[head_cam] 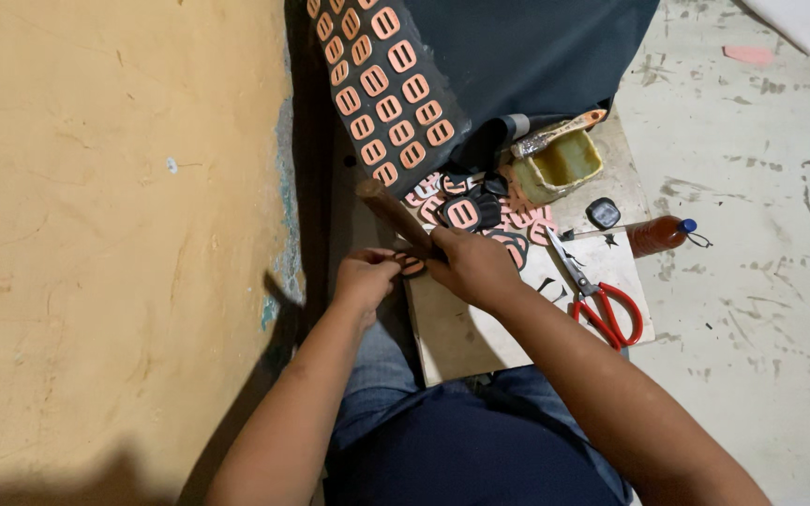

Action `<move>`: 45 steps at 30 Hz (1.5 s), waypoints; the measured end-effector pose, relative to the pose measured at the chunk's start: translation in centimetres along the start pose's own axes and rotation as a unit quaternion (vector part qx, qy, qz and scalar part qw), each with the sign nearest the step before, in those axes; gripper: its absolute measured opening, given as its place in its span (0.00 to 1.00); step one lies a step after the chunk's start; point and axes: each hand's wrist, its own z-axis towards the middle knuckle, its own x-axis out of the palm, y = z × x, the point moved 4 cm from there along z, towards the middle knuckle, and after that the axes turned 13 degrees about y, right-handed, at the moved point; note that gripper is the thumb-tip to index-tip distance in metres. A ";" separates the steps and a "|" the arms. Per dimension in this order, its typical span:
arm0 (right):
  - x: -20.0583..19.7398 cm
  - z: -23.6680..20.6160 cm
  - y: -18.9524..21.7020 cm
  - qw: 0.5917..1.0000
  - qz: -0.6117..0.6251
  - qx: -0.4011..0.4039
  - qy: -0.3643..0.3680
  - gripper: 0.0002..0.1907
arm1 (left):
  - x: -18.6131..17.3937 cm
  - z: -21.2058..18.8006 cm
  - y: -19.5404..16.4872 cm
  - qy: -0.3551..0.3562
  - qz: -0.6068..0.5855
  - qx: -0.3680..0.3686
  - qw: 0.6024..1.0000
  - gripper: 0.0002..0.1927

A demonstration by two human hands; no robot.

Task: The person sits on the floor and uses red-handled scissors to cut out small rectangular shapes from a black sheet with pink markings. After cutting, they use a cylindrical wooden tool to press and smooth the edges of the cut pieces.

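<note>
head: right grip (pixel 473 265) clasps wooden tool (pixel 396 214).

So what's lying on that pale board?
On the board: red scissors, orange pieces at its far edge, and the right hand. Whatever lies beneath the hand is hidden.
</note>
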 end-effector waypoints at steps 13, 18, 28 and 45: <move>-0.7 1.1 -0.6 0.999 0.021 0.032 0.017 0.14 | -0.3 -0.3 -2.0 -0.002 0.209 0.030 0.977 0.10; -0.6 1.1 -1.1 0.998 0.036 0.036 0.044 0.14 | -0.5 0.2 -1.7 0.013 0.245 0.036 0.969 0.10; -1.7 2.2 -0.6 0.999 0.006 0.015 0.052 0.15 | -0.3 0.6 -2.4 0.013 0.423 0.019 0.906 0.17; -1.1 2.3 -0.7 0.998 -0.017 -0.010 0.058 0.14 | 0.4 -0.8 -3.0 -0.022 0.373 0.131 0.918 0.11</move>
